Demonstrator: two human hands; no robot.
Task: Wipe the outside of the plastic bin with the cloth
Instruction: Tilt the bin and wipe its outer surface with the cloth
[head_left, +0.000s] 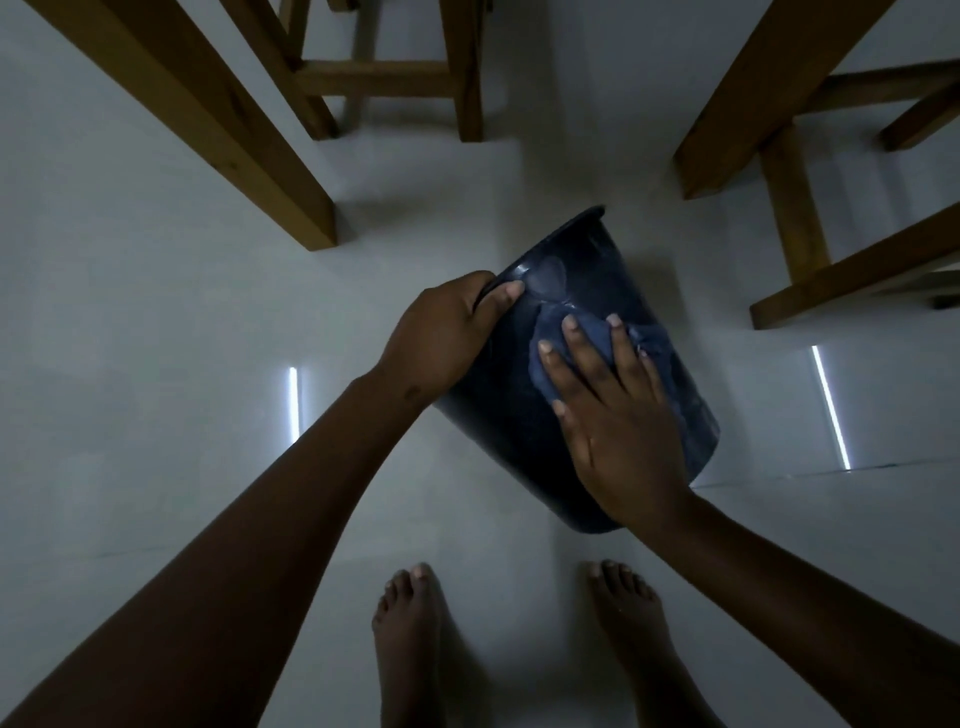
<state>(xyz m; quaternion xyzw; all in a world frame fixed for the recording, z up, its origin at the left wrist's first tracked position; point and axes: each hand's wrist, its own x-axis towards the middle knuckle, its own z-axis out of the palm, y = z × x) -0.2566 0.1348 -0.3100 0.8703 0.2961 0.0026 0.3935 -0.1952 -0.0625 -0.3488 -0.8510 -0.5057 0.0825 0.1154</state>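
A dark blue plastic bin is tilted over the white floor, its rim pointing away from me and to the left, its base toward my feet. My left hand grips the rim at the bin's left side, fingers curled over the edge. My right hand lies flat on the bin's outer wall, fingers spread, pressing a blue cloth against it. Most of the cloth is hidden under the palm; a crumpled part shows past the fingertips.
Wooden table or chair legs stand close by: a thick one at the left, a stool frame behind, more legs at the right. My bare feet rest on the glossy white tile floor just below the bin.
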